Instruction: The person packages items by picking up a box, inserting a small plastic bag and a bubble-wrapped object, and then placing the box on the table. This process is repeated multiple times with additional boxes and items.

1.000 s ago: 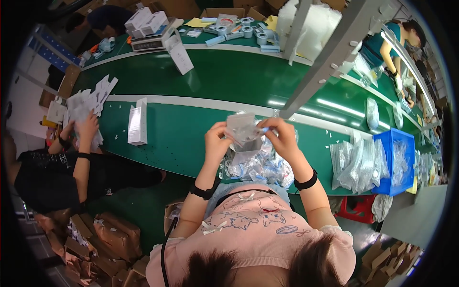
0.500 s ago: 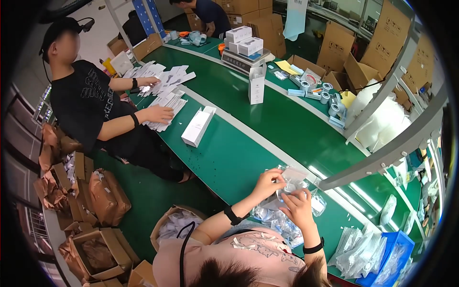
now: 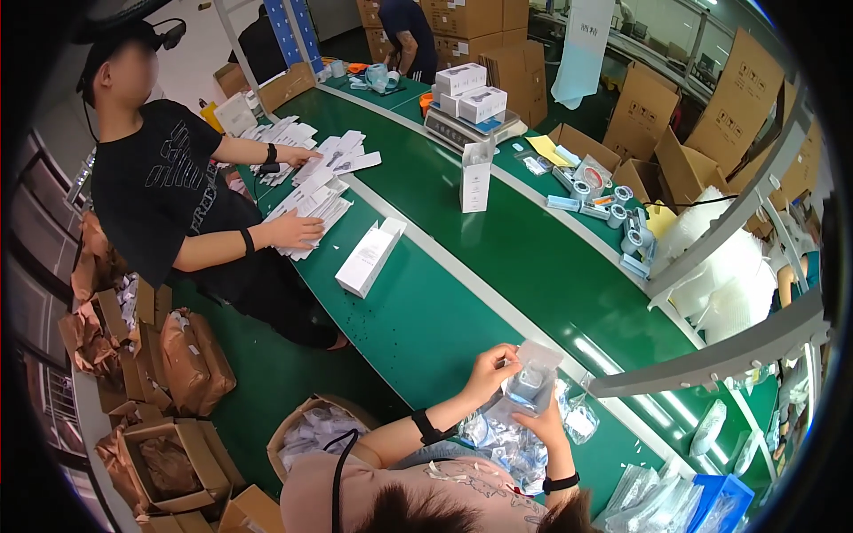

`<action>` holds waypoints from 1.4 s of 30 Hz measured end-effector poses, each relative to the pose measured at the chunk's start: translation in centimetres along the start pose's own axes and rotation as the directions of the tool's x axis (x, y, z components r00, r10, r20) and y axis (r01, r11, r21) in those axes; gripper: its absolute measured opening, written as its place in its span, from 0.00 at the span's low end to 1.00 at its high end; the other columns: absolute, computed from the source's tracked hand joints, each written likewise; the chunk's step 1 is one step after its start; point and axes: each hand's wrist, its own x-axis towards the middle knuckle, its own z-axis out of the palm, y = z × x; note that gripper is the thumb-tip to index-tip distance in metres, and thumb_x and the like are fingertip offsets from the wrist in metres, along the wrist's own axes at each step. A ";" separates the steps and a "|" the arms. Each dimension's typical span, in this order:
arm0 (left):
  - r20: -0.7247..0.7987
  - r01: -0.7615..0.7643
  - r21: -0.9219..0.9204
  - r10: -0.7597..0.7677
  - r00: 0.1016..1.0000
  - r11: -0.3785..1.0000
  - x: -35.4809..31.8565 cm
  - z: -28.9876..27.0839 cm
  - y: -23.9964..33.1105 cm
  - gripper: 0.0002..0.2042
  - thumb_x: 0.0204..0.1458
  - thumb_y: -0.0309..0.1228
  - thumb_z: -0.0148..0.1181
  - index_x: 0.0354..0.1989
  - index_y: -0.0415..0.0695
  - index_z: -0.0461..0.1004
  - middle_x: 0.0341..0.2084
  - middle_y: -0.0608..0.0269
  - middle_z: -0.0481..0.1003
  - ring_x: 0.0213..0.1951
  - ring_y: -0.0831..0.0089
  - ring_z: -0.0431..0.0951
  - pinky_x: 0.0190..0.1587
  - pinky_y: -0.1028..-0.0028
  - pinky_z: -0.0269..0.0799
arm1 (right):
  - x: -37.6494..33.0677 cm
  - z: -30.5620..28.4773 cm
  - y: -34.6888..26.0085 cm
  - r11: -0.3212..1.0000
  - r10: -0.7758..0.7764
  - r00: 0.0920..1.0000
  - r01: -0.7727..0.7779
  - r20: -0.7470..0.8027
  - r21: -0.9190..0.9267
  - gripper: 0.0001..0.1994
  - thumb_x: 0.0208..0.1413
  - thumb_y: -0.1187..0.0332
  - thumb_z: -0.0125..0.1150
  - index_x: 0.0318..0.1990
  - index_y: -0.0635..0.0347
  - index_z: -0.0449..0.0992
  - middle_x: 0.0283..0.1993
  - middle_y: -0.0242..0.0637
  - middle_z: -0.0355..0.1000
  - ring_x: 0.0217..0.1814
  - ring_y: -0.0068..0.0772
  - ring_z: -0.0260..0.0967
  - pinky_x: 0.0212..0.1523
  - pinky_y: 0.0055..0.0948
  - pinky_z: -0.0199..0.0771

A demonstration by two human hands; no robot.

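Between my hands is a small white carton, its flap standing up and its open end facing me. Inside it shows something clear or greyish, too blurred to name. The fingers of my left hand pinch at the carton's left edge near the flap. Wrapped round its right and lower side is my right hand. Under and beside my hands lies a heap of clear plastic bags with bluish contents. Another clear bag rests just right of the carton.
A white carton lies on the green table; another stands on the green strip beyond the rail. A co-worker handles flat cartons at left. A grey metal arm crosses at right, above a blue bin.
The carton has tilted so its open end and raised flap now show. My right hand has moved down round its side. The camera view has shifted slightly.
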 end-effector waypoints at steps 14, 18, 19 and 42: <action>-0.689 0.733 0.654 0.253 0.679 -0.187 3.3 -28.3 4.4 0.45 0.27 0.37 0.67 0.58 0.47 0.47 0.52 0.48 0.51 0.52 0.49 0.54 0.49 0.45 0.48 | 22.6 -2.9 8.3 0.989 -0.149 0.777 0.125 -0.612 -0.082 0.43 0.35 0.72 0.66 0.59 0.64 0.44 0.57 0.44 0.49 0.59 0.38 0.48 0.58 0.31 0.47; -0.597 0.606 0.793 0.118 0.793 -0.059 2.8 -19.3 2.9 0.47 0.25 0.32 0.67 0.59 0.46 0.45 0.47 0.48 0.54 0.47 0.51 0.57 0.47 0.51 0.52 | 24.3 -6.3 14.2 0.916 -0.323 0.703 0.064 -0.633 -0.396 0.46 0.32 0.72 0.67 0.59 0.66 0.43 0.60 0.48 0.46 0.62 0.41 0.44 0.61 0.33 0.43; -0.543 0.545 0.839 0.064 0.837 -0.015 1.7 -16.6 2.8 0.48 0.25 0.32 0.67 0.59 0.45 0.45 0.47 0.47 0.54 0.48 0.50 0.57 0.47 0.53 0.53 | 24.4 -6.5 14.4 0.890 -0.357 0.729 0.075 -0.584 -0.450 0.46 0.32 0.72 0.67 0.59 0.67 0.42 0.60 0.49 0.44 0.63 0.42 0.43 0.61 0.33 0.42; 0.409 -0.014 0.133 -0.042 0.912 0.991 -5.7 6.7 1.2 0.45 0.31 0.33 0.69 0.57 0.43 0.45 0.49 0.53 0.56 0.51 0.62 0.60 0.51 0.67 0.58 | -7.2 -9.8 0.7 0.973 0.229 0.970 -0.230 -0.083 -0.012 0.16 0.54 0.63 0.45 0.45 0.64 0.69 0.43 0.37 0.68 0.45 0.27 0.63 0.47 0.25 0.61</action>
